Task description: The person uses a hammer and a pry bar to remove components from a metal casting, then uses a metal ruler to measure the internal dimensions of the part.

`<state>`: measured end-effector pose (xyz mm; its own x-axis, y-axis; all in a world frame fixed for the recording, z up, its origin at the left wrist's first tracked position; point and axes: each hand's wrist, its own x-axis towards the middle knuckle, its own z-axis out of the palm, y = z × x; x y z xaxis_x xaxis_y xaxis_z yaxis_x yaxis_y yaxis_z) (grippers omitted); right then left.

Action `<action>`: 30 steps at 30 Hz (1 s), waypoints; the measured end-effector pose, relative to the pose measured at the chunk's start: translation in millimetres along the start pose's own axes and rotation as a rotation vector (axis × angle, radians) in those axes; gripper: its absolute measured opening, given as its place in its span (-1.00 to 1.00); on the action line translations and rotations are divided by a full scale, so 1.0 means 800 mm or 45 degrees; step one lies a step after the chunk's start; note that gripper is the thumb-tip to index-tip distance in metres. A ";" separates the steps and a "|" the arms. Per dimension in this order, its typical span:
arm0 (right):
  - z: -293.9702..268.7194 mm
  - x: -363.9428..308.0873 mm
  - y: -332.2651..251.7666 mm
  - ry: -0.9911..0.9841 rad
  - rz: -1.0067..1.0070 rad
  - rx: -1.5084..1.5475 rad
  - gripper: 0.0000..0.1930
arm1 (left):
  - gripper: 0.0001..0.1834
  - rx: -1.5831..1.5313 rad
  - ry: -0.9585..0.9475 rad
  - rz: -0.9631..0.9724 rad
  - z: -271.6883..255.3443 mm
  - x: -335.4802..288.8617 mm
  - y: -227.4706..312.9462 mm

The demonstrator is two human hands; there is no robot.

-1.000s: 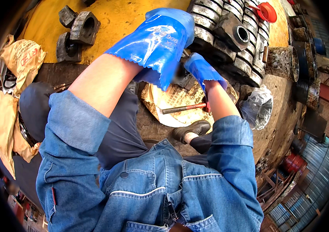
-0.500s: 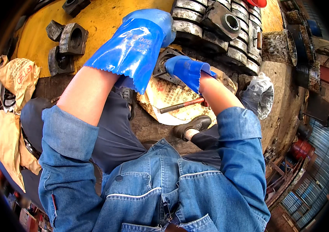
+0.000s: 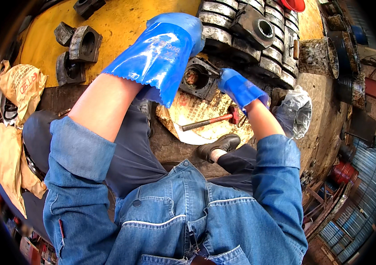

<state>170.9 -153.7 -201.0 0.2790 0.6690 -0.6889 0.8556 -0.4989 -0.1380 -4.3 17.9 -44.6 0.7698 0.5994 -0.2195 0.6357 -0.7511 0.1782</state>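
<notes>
A dark metal block with a round bore point(image 3: 191, 78) lies on a brown paper sack point(image 3: 185, 108) between my feet. Just beyond its far left side is my left hand point(image 3: 181, 28) in a long blue rubber glove; its fingers are turned away and hidden. My right hand point(image 3: 236, 85), gloved in blue too, is beside the block's right edge, closed round a thin dark tool point(image 3: 212, 67) whose kind I cannot make out. The tool's end reaches over the block's far right corner. A hammer point(image 3: 210, 120) with a red head lies on the sack, nearer to me.
Stacked round metal parts point(image 3: 216, 34) stand beyond my hands, with another bored block point(image 3: 254, 26) on top. Loose blocks point(image 3: 85, 44) sit on the yellow surface at far left. A clear plastic bag point(image 3: 300, 112) and a grimy drum point(image 3: 318, 55) are at the right.
My right hand has moved right, from over the bore to the block's right edge, uncovering the bore and the hammer's head. My left hand has shifted slightly right.
</notes>
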 end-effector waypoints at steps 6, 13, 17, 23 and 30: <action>-0.007 -0.044 -0.069 -0.049 0.270 0.250 -0.68 | -0.61 0.019 -0.168 -0.069 -0.022 -0.010 -0.010; 0.073 -0.024 -0.037 0.257 -0.345 -0.106 -0.82 | -0.63 0.187 -0.162 -0.061 -0.009 0.001 0.000; 0.015 -0.071 -0.099 0.227 -0.629 -0.426 -0.85 | -0.63 0.205 -0.176 -0.117 -0.019 -0.012 -0.012; 0.030 -0.062 -0.105 0.057 -0.396 -0.276 -0.80 | -0.62 0.089 -0.160 -0.082 -0.014 -0.005 0.002; 0.065 -0.058 -0.058 -0.077 0.485 2.735 -0.77 | -0.63 0.039 -0.065 0.018 -0.021 -0.011 0.006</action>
<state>95.7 -190.5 -199.6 0.2231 0.4245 -0.8775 -0.8901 -0.2784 -0.3609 -7.3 13.8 -25.7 0.7743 0.5741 -0.2662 0.6220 -0.7680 0.1526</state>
